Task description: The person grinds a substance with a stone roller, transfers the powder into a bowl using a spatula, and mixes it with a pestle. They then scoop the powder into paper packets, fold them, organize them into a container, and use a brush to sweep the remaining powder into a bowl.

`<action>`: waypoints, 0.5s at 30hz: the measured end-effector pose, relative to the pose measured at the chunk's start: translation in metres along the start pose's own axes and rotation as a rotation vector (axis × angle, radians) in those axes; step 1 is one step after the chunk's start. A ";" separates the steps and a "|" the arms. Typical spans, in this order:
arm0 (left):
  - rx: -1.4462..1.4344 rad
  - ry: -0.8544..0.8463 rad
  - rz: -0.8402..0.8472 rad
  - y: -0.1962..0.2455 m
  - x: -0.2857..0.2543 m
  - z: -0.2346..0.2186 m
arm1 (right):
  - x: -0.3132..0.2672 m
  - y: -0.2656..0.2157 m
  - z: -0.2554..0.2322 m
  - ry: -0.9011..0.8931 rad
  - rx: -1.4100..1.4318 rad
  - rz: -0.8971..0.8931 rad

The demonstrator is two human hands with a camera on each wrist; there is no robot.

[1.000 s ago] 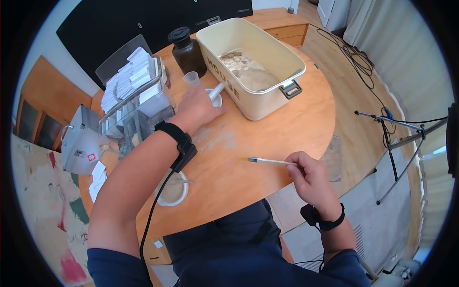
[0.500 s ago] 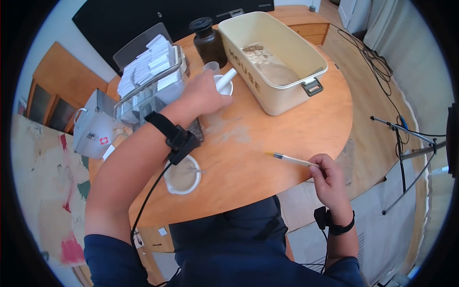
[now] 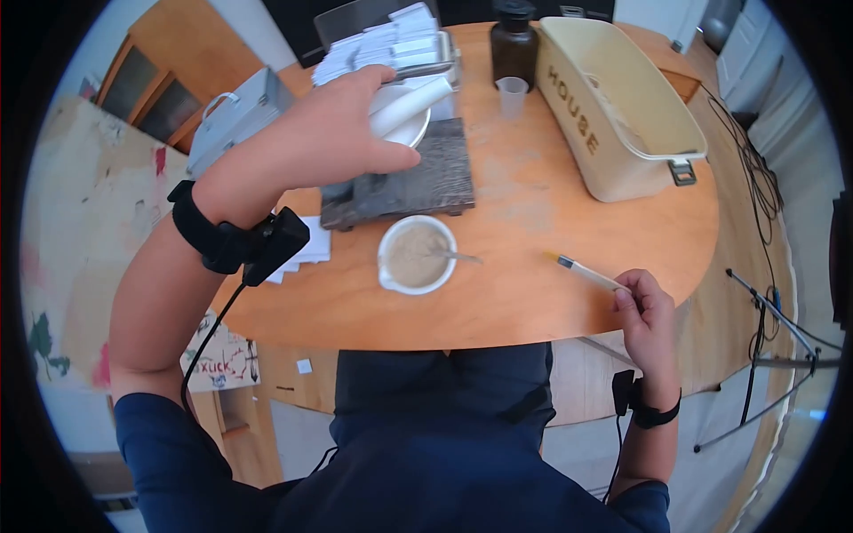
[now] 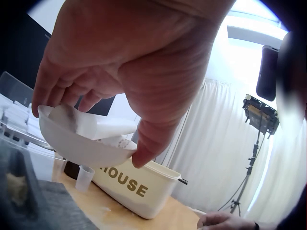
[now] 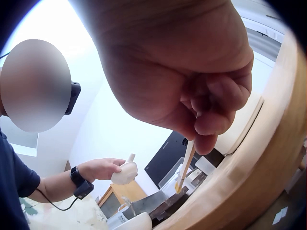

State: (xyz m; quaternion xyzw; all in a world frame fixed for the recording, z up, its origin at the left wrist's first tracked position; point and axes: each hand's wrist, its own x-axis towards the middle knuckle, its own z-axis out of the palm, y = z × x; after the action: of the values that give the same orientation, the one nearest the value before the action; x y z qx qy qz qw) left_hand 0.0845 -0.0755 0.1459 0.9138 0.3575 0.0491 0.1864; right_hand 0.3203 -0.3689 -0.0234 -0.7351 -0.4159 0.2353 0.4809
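Note:
My left hand (image 3: 333, 133) grips a white mortar (image 4: 84, 146) by its rim, fingers at one side and thumb at the other. A white pestle (image 3: 413, 105) leans inside it, its handle sticking out past the rim. The mortar is held up above a dark, wood-grained low stand (image 3: 435, 182). My right hand (image 3: 650, 320) pinches a flat paintbrush (image 3: 593, 274) by its pale handle, yellow bristles pointing left over the tabletop. Between the hands sits a white bowl (image 3: 413, 289) of tan, paste-like material, with a small spoon (image 3: 464, 258) resting in it.
A cream bin (image 3: 613, 178) marked HOUSE stands back right, beside a dark glass jar (image 3: 515, 53) and a clear plastic cup (image 3: 512, 96). White paper slips (image 3: 373, 49) fill a box behind my left hand. A metal case (image 3: 235, 115) is at left. Pale dust marks the tabletop.
My left hand has lifted the mortar with its pestle from beside the cup and carried it left and nearer. The view has shifted left. My right hand keeps holding the brush.

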 end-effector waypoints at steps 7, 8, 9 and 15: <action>0.065 0.051 -0.080 -0.059 -0.073 -0.022 | 0.017 -0.008 0.026 -0.221 -0.188 0.017; 0.063 0.059 -0.081 -0.064 -0.081 -0.024 | 0.020 -0.008 0.028 -0.222 -0.192 0.009; 0.036 0.020 -0.160 -0.066 -0.090 -0.026 | 0.023 -0.007 0.031 -0.155 -0.195 0.017; 0.005 -0.009 -0.252 -0.117 -0.128 -0.002 | 0.026 -0.012 0.037 -0.091 -0.163 -0.018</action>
State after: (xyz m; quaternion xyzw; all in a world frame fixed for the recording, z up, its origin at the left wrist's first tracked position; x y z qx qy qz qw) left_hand -0.0847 -0.0820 0.1097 0.8623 0.4688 0.0203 0.1904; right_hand 0.3016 -0.3258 -0.0267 -0.7568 -0.4615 0.2293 0.4021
